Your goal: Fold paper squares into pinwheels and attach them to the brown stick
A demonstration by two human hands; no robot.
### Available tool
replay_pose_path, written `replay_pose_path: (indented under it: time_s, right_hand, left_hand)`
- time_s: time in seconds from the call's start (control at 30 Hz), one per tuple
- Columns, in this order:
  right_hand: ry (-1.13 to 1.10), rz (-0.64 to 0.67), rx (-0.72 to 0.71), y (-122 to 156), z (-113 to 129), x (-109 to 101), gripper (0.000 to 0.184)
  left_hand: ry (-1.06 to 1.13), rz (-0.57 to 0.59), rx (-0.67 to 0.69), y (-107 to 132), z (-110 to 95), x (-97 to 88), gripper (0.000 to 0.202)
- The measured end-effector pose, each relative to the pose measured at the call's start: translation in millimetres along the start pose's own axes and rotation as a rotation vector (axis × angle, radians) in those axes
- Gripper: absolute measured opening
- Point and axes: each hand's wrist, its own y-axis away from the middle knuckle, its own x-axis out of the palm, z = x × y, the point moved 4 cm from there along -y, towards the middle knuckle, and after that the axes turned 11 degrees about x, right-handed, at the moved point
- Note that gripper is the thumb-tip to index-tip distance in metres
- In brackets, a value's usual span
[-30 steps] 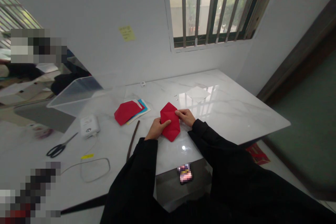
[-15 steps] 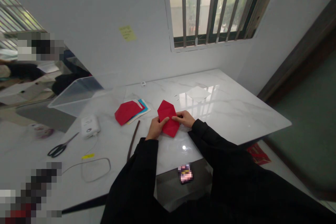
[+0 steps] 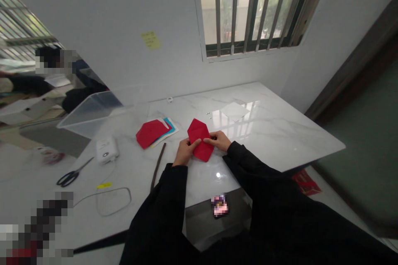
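Note:
A folded piece of red paper [image 3: 199, 131], pointed at its top and bottom, is between my two hands over the marble-patterned table [image 3: 270, 145]. My left hand [image 3: 185, 150] grips its left edge, thumb lying on the front face. From the right, my right hand [image 3: 220, 140] pinches the opposite edge, its thumb close to the left one. The fingers behind the paper are hidden. To the left lies another red folded paper [image 3: 151, 132] on top of blue and cream sheets [image 3: 169, 129].
Left of my arms are a dark strip [image 3: 158, 167], scissors [image 3: 72, 177], a white device [image 3: 106, 150] with a cable and a clear plastic bin [image 3: 90, 112]. A white sheet [image 3: 234, 111] and tiny bits lie toward the wall. Another person [image 3: 51, 58] sits at far left.
The red paper has shifted very slightly to the right in my hands. Both hands keep their hold, and the things on the table stay where they were.

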Motion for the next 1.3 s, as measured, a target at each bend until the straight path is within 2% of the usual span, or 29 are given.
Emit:
replay_pose_path:
  time_s: [0.3, 0.53, 0.7, 0.87, 0.97, 1.17, 1.3]
  right_hand:
    - [-0.029, -0.006, 0.021, 0, 0, 0, 0.049]
    - [-0.033, -0.022, 0.023, -5, -10, 1, 0.050]
    - [-0.059, -0.031, 0.039, -7, -15, 1, 0.048]
    - [-0.238, -0.136, 0.070, -13, -22, -6, 0.048]
    - [-0.380, -0.220, 0.110, -18, -28, -11, 0.051]
    - [-0.474, -0.290, 0.127, -19, -32, -15, 0.052]
    - [-0.443, -0.291, 0.119, -21, -34, -14, 0.053]
  left_hand:
    - [0.033, 0.016, 0.076, -1, -5, 3.7, 0.078]
    - [0.031, 0.058, 0.069, 1, -7, 7.0, 0.068]
    - [0.025, 0.075, 0.061, 2, -9, 9.9, 0.070]
    - [0.017, 0.019, 0.054, -3, -6, 7.3, 0.069]
    - [0.007, 0.002, 0.099, -3, -7, 6.6, 0.069]
    - [-0.107, 0.098, 0.190, 4, -15, 14.5, 0.078]
    - [-0.143, 0.145, 0.242, 7, -20, 18.7, 0.058]
